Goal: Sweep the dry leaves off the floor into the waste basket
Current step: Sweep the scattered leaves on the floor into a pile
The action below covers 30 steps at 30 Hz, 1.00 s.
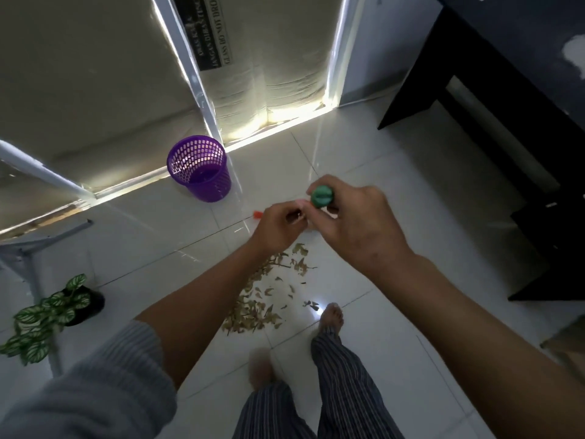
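Dry brown leaves (269,293) lie scattered in a loose pile on the white tiled floor, under my forearms and in front of my bare feet. The purple perforated waste basket (199,169) stands upright by the curtained glass door, left of and beyond the leaves. My right hand (354,223) is closed around a green handle end (322,195), seen end-on. My left hand (278,224) is curled right beside it, fingertips touching near the green end. A small orange-tipped thing (258,214) sticks out at its left. The rest of the tool is hidden by my hands.
A potted plant with green-and-white leaves (47,315) sits at the left beside a metal stand leg (38,274). A dark table (506,128) fills the right side. My feet (330,315) stand just behind the leaves.
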### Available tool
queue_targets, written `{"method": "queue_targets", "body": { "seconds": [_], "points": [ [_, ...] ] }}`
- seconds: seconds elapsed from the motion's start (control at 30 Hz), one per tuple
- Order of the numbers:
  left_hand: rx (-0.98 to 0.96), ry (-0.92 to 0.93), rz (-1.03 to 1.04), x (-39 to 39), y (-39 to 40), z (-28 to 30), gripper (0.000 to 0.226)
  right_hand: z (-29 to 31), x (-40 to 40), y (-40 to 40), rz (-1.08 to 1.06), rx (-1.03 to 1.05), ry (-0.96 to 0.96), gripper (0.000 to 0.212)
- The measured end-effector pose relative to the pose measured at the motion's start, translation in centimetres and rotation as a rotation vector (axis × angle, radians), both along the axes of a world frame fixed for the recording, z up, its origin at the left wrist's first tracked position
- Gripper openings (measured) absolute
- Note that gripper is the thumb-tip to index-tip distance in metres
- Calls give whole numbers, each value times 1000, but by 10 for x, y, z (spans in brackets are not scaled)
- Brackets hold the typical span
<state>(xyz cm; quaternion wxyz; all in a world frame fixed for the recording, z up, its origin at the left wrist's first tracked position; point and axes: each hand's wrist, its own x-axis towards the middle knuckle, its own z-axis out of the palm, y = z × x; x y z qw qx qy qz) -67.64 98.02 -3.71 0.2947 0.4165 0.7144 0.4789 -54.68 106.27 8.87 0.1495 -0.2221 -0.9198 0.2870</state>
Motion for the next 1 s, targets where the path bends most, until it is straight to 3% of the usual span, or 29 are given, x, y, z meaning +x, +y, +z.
{"method": "queue_targets", "body": {
  "seconds": [0.07, 0.13, 0.23, 0.43, 0.5, 0.73, 0.87, 1.0],
  "points": [
    [-187, -28, -50, 10, -5, -17, 8, -20, 13, -18, -39, -3, -43, 24],
    [-340, 28, -63, 18, -17, -33, 9, -37, 24, -36, -94, -59, -71, 24],
    [-246, -5, -169, 31, -45, -43, 17, -49, 38, -56, -158, -139, -91, 24],
    [-295, 49, -181, 34, -89, -33, 17, -33, 44, -87, -196, -238, -73, 29],
    [-272, 32, -159, 31, -95, -22, 7, -18, 42, -89, -213, -213, -40, 30],
    [-62, 92, -113, 37, -85, 11, 5, 26, 46, -89, -155, 56, 42, 43],
    [-101, 72, -118, 58, -64, 15, 17, 28, 61, -82, -147, 98, -9, 44],
    [-218, 30, -198, 79, -54, -8, 28, 11, 78, -85, -223, -63, -124, 37]
  ]
}}
